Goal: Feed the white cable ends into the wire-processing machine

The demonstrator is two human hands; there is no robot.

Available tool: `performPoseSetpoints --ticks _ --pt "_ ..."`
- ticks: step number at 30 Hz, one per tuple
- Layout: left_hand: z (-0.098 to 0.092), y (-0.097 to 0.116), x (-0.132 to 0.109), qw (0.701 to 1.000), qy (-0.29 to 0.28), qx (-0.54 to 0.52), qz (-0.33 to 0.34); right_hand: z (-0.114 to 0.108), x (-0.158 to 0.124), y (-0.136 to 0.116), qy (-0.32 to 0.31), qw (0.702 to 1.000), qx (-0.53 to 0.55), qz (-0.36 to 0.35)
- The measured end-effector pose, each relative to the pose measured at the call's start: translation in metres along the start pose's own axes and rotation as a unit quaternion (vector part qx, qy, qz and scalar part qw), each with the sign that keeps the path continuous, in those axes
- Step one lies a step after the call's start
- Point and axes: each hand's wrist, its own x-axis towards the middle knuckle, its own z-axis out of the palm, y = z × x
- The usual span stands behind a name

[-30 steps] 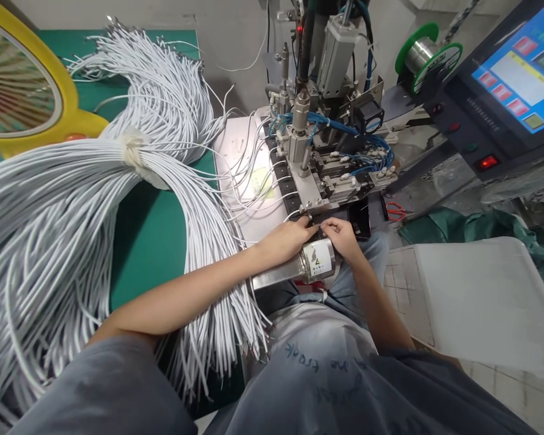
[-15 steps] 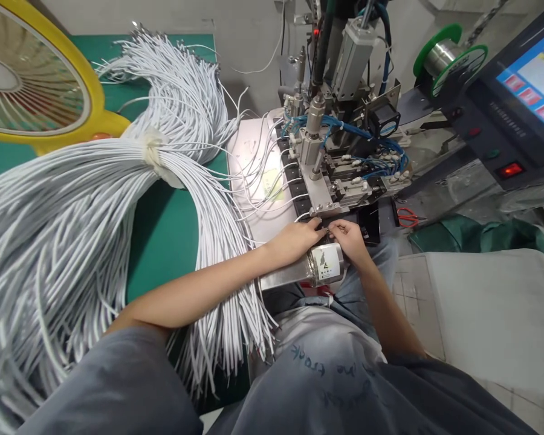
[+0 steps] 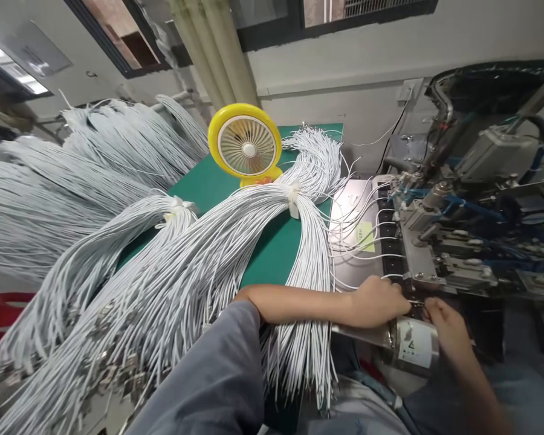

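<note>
Green matting covers the counter, where thick tied bundles of white wires lie in front of a yellow fan. At the counter's right edge stands a machine hung with blue hoses. The left hand and right hand meet at the machine's front edge, above a labelled cylinder. Both have their fingertips pinched together on the end of one white wire, which arcs over the metal plate to the left hand. The wire's tip is too small to make out. The fingers sit right against the machine's metal block, so any motion of that block could nip them. So thin a wire could slip from the pinch or bend. The left forearm lies across the bundle hanging over the near edge, and moving that arm could drag or tangle strands.
</note>
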Motion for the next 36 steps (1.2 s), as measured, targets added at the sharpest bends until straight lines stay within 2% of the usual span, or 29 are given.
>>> performPoseSetpoints --ticks 3,4,5,6,7,9,11,13,17,20,24,28,32,36 --pt "-0.001 -0.002 0.001 0.999 -0.028 0.009 -0.021 -0.004 -0.025 -0.018 0.172 0.978 -0.115 -0.017" --pt "-0.001 -0.003 0.002 0.998 -0.036 0.019 -0.043 -0.003 -0.037 -0.026 0.218 0.966 -0.137 -0.025" --pt "0.0 -0.005 0.003 0.996 -0.04 0.032 -0.068 0.001 -0.05 -0.033 0.236 0.961 -0.143 -0.028" --pt "0.001 -0.006 0.003 0.994 -0.042 0.044 -0.092 0.006 -0.063 -0.038 0.216 0.966 -0.137 -0.031" --pt "0.002 -0.006 0.004 0.992 -0.041 0.054 -0.108 0.015 -0.074 -0.042 0.151 0.98 -0.123 -0.037" --pt "0.003 -0.007 0.004 0.99 -0.045 0.062 -0.116 0.039 -0.092 -0.043 -0.039 0.994 -0.098 -0.03" --pt "0.003 -0.007 0.003 0.99 -0.051 0.06 -0.113 0.067 -0.101 -0.036 -0.197 0.978 -0.071 0.0" --pt "0.001 -0.007 0.003 0.991 -0.056 0.056 -0.111 0.092 -0.104 -0.025 -0.256 0.966 -0.034 0.01" --pt "-0.003 -0.008 0.003 0.991 -0.055 0.05 -0.109 0.12 -0.106 -0.011 -0.281 0.96 0.001 -0.006" --pt "-0.004 -0.009 0.003 0.994 -0.044 0.036 -0.098 0.123 -0.109 -0.011 -0.28 0.96 0.02 -0.001" --pt "-0.005 -0.008 0.003 0.996 -0.023 0.022 -0.084 0.124 -0.114 -0.015 -0.249 0.968 0.019 -0.016" --pt "-0.007 -0.006 0.003 0.996 -0.029 0.007 -0.082 0.126 -0.116 -0.017 -0.248 0.968 -0.027 -0.033" --pt "-0.012 -0.005 0.001 0.998 -0.021 -0.002 -0.052 0.114 -0.112 -0.026 -0.209 0.965 -0.139 -0.079" --pt "-0.021 0.0 -0.002 0.998 0.002 -0.063 0.008 0.078 -0.096 -0.04 -0.139 0.963 -0.202 -0.112"
